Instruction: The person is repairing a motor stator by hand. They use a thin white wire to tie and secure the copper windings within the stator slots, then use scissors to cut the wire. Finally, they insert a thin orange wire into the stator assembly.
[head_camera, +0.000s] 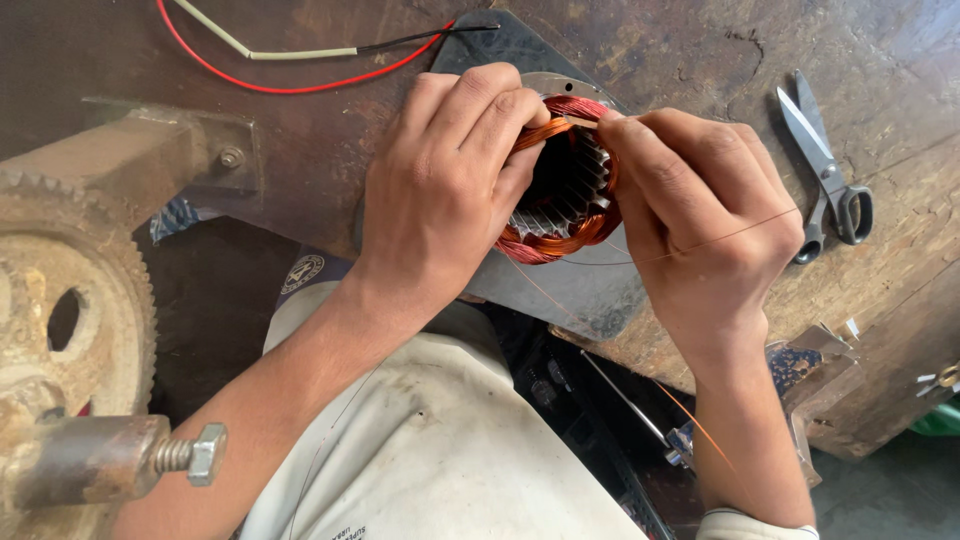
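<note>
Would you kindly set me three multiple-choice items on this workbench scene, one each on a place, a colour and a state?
1. Where do the scissors lie?
A. On the bench, beyond the right hand
B. Inside the stator
C. Under the gear wheel

2. What colour are the windings on the stator?
A. Blue
B. Copper-orange
C. White

3. What is the left hand doing?
A. Resting flat on the bench
B. Gripping the stator's rim
C. Holding the scissors

Answers: 1 A, they lie on the wood clear of both hands; 2 B, the coils shine copper-orange; 3 B, its fingers curl over the stator's edge.
</note>
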